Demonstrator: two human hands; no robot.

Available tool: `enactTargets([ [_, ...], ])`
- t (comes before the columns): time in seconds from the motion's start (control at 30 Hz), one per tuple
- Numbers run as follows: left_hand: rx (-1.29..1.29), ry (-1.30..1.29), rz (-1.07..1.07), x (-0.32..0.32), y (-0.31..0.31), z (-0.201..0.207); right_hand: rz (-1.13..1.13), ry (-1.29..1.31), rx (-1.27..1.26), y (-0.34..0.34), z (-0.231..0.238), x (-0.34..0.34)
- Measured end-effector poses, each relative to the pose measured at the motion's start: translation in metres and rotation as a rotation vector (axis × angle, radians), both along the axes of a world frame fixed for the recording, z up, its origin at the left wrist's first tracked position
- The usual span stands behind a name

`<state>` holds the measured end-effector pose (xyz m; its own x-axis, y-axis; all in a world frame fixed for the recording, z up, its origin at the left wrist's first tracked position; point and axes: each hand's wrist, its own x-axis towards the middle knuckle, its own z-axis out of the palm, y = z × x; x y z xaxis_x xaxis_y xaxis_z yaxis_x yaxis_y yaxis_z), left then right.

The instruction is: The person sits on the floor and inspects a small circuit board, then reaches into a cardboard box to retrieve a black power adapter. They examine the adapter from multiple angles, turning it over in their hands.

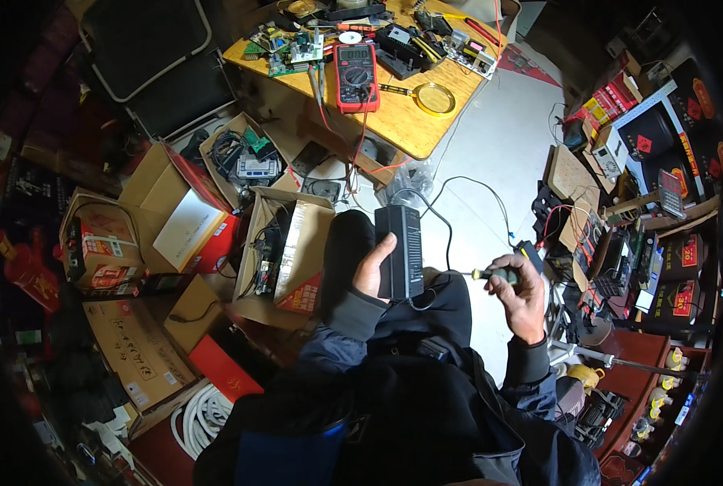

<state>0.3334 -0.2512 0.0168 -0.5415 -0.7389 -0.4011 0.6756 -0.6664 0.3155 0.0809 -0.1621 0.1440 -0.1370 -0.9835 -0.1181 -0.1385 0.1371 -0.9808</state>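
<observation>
Slab-shaped black power adapter [401, 251], corded.

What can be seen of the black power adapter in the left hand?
The black power adapter is a long rectangular brick, apparently matte plastic. It stands roughly on end over the person's lap, gripped at its lower left edge by the left hand. A thin black cable loops away from it across the pale floor.

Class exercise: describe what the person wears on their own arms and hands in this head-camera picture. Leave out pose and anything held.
Both hands, the left hand and the right hand, are bare: no gloves. No rings or watch can be made out. Each forearm is covered by a dark, padded-looking jacket sleeve ending in a grey ribbed knit cuff at the wrist, left cuff and right cuff.
</observation>
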Motion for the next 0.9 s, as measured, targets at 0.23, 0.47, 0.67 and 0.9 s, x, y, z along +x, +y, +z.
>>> enactTargets([
  [0.23, 0.042, 0.093, 0.071, 0.025, -0.005, -0.003, -0.186, -0.070, -0.319, -0.100, -0.002, 0.010],
  [0.47, 0.000, 0.091, 0.060, 0.040, -0.003, 0.003, -0.214, 0.116, -0.441, -0.304, -0.060, 0.038],
  [0.67, 0.018, 0.060, -0.001, 0.047, -0.001, 0.012, -0.135, 0.574, -0.489, -0.390, -0.089, 0.071],
  [0.9, 0.037, 0.025, 0.012, 0.043, -0.001, 0.014, -0.054, 0.761, -0.523, -0.374, -0.078, 0.065],
])
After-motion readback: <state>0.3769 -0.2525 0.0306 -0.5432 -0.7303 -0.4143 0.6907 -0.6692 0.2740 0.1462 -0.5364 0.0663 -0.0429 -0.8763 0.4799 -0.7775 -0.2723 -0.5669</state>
